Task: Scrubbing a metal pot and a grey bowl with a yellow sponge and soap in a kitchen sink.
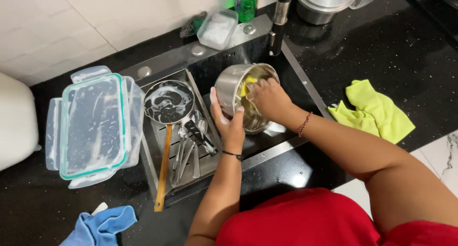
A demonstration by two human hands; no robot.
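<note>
Over the black sink (296, 76) my left hand (228, 122) grips the outer wall of a tilted steel pot (229, 86). My right hand (269, 99) reaches into the pot's mouth and presses a yellow sponge (247, 85) against its inside. Soap suds show on my left fingers.
A drain tray (151, 150) in the sink's left half holds a soapy black pan (169, 102) with a wooden handle, plus several spoons (187, 153). A soapy clear lid (93, 124) lies on the left counter. Yellow-green cloth (374, 111) right, blue cloth (102, 226) front left, faucet (280, 17) behind.
</note>
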